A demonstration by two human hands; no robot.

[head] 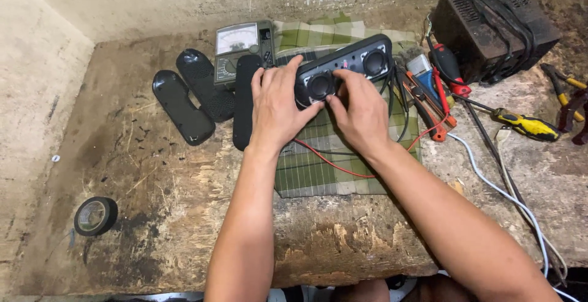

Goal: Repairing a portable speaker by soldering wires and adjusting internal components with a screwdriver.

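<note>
I judged I was refitting the speaker (344,69): my left hand (277,103) curled shut round its near end, my right hand (361,111) pinching its front edge, on the cloth (318,167). Next called for pressing evenly. Left of my fingers lay three covers (184,107), one meter (237,48); right, one screwdriver (527,124).

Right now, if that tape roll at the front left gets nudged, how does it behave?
The tape roll lies flat on its side, so it would probably slide, not roll. The worn wood bench looks rough, likely dragging on it. It looks small and hollow-cored, so probably light; set on edge it would likely roll.
</note>
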